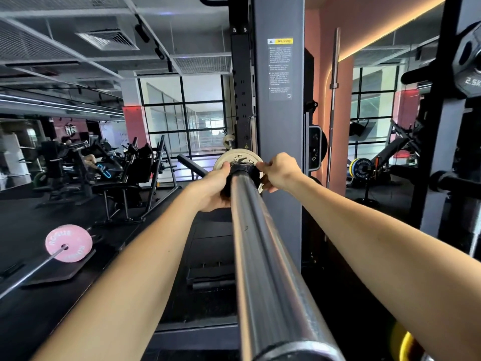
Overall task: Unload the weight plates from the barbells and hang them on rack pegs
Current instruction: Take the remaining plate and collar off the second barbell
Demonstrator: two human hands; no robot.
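A steel barbell sleeve [263, 256] runs from the bottom of the view away from me toward the grey rack upright [279, 126]. At its far end sits a small pale weight plate [235, 157], with a black collar [243, 171] in front of it. My left hand [214, 190] grips the collar from the left. My right hand [279, 171] pinches the collar and the plate's edge from the right. A black plate marked 2.5 [468, 71] hangs on a rack peg [416, 76] at the top right.
A pink plate [68, 243] sits on another barbell lying on the floor at the left. A bare peg [454, 182] sticks out of the right rack. A bar [333, 108] stands upright against the pink wall. Benches and machines fill the left background.
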